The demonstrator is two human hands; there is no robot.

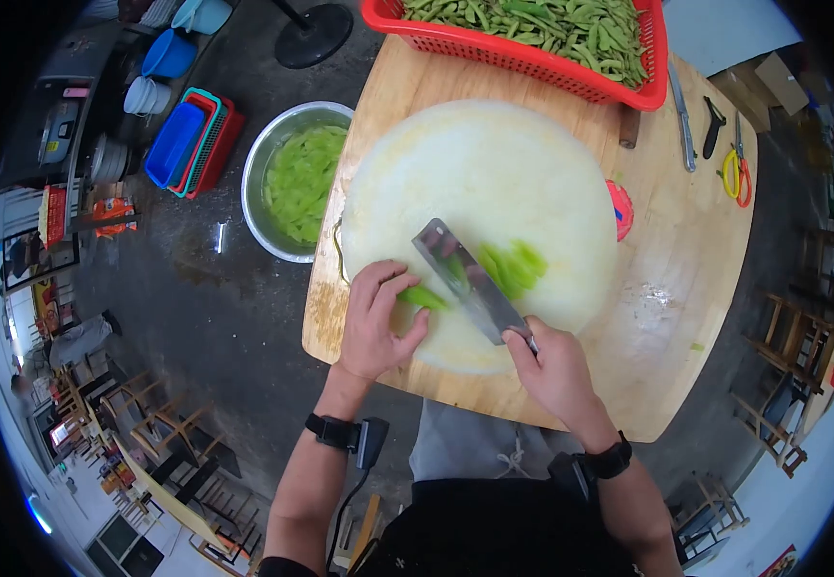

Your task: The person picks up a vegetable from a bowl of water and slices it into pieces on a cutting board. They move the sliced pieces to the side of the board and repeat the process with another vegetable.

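My right hand (556,370) grips the handle of a broad cleaver (479,293), its blade slanting up and left over the round white cutting board (474,154). Curled on the board, my left hand (373,322) has its fingertips on a light green vegetable piece (423,297), just left of the blade. Beyond the blade on the right lies a small fanned group of green slices (515,269). Left of the board, a metal basin (248,183) holds many similar slices.
The board rests on a wooden table (662,385). A red basket (522,72) of green pods stands at the far edge. On the right lie a long knife (683,125), a black peeler (714,125), scissors (738,173) and a pink-red round object (622,210).
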